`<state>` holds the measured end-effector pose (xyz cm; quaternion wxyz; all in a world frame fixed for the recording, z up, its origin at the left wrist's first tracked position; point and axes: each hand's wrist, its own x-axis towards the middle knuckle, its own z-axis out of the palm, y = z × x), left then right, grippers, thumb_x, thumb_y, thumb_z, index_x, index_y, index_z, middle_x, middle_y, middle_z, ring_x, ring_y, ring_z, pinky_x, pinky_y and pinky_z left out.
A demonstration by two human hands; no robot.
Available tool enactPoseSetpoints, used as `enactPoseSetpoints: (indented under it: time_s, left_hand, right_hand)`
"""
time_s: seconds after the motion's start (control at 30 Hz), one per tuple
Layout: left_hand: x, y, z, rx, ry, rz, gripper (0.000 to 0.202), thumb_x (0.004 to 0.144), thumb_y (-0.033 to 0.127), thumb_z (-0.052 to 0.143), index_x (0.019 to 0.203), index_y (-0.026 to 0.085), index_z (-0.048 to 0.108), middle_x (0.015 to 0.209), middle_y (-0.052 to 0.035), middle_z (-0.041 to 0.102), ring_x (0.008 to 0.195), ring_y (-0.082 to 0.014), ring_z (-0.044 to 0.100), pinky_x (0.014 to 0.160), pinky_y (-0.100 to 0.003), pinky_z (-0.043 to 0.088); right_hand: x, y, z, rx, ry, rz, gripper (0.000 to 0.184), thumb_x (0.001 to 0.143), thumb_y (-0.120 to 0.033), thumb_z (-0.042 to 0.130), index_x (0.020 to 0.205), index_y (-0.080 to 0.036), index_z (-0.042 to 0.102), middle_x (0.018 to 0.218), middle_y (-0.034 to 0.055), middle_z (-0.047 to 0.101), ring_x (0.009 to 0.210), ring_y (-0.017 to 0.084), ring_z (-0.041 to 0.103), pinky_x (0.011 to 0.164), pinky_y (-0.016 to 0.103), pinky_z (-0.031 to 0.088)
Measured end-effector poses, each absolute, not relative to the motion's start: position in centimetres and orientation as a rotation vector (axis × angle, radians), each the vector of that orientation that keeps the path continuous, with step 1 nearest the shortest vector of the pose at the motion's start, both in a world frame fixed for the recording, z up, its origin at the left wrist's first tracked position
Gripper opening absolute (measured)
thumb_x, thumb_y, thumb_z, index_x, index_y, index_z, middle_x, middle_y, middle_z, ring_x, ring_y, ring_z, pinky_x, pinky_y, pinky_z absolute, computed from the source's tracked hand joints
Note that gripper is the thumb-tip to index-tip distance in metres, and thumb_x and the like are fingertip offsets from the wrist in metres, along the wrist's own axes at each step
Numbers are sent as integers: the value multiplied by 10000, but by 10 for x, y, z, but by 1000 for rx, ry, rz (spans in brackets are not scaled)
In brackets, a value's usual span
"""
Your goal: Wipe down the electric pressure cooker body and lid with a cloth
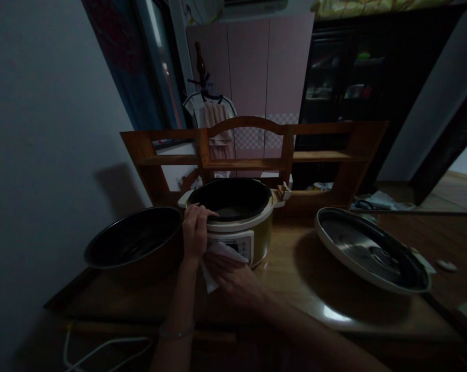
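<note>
An electric cooker [262, 242] with a pale rim, a green body and a dark inside stands lidless on the wooden table. My left hand [195, 231] grips the near left of its rim, fingers hooked over the edge. Low on the front, my right hand [239, 281] presses a white cloth [226, 250] against the control panel [245, 243], covering part of it. To the left is a wide dark pot [134, 261]. On the right a round lid [367, 253] rests with its metal inner side up.
A wooden rack [249, 164] rises along the table's back edge, close behind the cooker. The wall [55, 155] borders the left side. White cord or wire [113, 342] shows below the front edge. Beyond are a clothes stand [201, 64] and pink wardrobe [249, 67].
</note>
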<state>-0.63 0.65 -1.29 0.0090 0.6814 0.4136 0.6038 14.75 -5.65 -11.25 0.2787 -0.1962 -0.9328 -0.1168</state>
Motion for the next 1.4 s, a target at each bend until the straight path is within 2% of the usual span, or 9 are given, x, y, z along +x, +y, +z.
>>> enactPoseSetpoints:
  time_s: [0.1,0.33,0.43,0.57,0.77,1.0,1.1,1.27,1.4]
  left_hand:
    - [-6,5,-12,2139,1316,1884,490,1015,349,309,780,233,723,879,-34,667,1080,-209,566,1114,-385,360]
    - [-3,3,-13,2138,1385,1871,475,1017,338,306,783,232,706,891,-40,673,1135,-218,554,1132,-393,341]
    - [-3,3,-13,2139,1401,1857,469,1018,341,310,787,232,702,907,-41,677,1162,-221,547,1146,-401,330]
    - [-5,3,-13,2154,1409,1825,476,1019,361,307,786,232,701,934,-41,688,1189,-226,542,1155,-412,325]
    - [-5,5,-14,2135,1417,1837,469,1014,369,320,778,242,705,959,-37,699,1181,-226,548,1151,-412,335]
    - [-4,4,-13,2143,1412,1851,470,1018,369,316,789,242,707,933,-36,691,1175,-224,547,1141,-406,343]
    - [-4,4,-12,2158,1403,1851,473,1018,368,313,791,240,709,928,-37,692,1158,-224,555,1138,-410,345]
    - [-3,5,-14,2161,1402,1857,480,1016,370,309,797,240,716,930,-38,697,1141,-226,561,1137,-420,344]
    - [-2,7,-15,2134,1413,1898,479,1009,367,311,772,239,706,900,-38,696,1123,-230,568,1127,-418,351]
  right_hand:
    - [154,-58,-107,-492,-2550,-276,646,873,-115,498,1484,53,373,1567,234,375,1537,261,182,1260,437,271]
    - [182,-60,-97,-409,-2706,-101,641,945,-182,495,1532,7,317,1577,197,370,1523,221,236,1273,377,213]
    - [190,-57,-100,-372,-2748,-19,692,923,-192,522,1551,-21,289,1599,165,343,1525,199,229,1280,359,172]
    - [199,-56,-103,-379,-2770,17,741,875,-129,515,1570,-63,264,1608,118,340,1528,163,216,1288,364,102]
    - [215,-60,-106,-380,-2803,7,729,828,-97,510,1537,-53,347,1597,122,361,1523,174,238,1289,395,58]
    - [236,-60,-114,-414,-2827,14,602,845,-129,531,1442,-49,518,1500,150,512,1493,245,321,1255,412,248]
    - [249,-60,-117,-435,-2817,8,624,836,-132,538,1452,-41,503,1492,157,520,1488,257,330,1243,426,282]
    - [268,-70,-123,-539,-2830,-47,661,809,-86,520,1469,-60,485,1549,136,451,1484,257,341,1268,421,230]
    - [274,-84,-136,-744,-2746,-54,786,787,-53,483,1556,-57,319,1613,128,332,1515,270,252,1229,416,333]
